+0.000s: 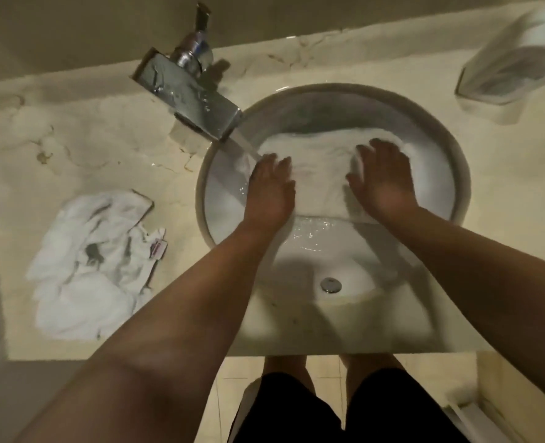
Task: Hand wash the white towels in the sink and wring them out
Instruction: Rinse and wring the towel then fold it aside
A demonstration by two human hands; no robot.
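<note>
sink: 1 towel | left hand, right hand flat, pressing it | counter: 1 crumpled towel

right hand blurred | tissue box cut by right edge

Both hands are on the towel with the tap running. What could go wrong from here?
The tap pours onto the towel under the left hand and right hand, so water may splash over the sink rim. The crumpled towel on the wet counter might get forgotten or soak up spill.
</note>
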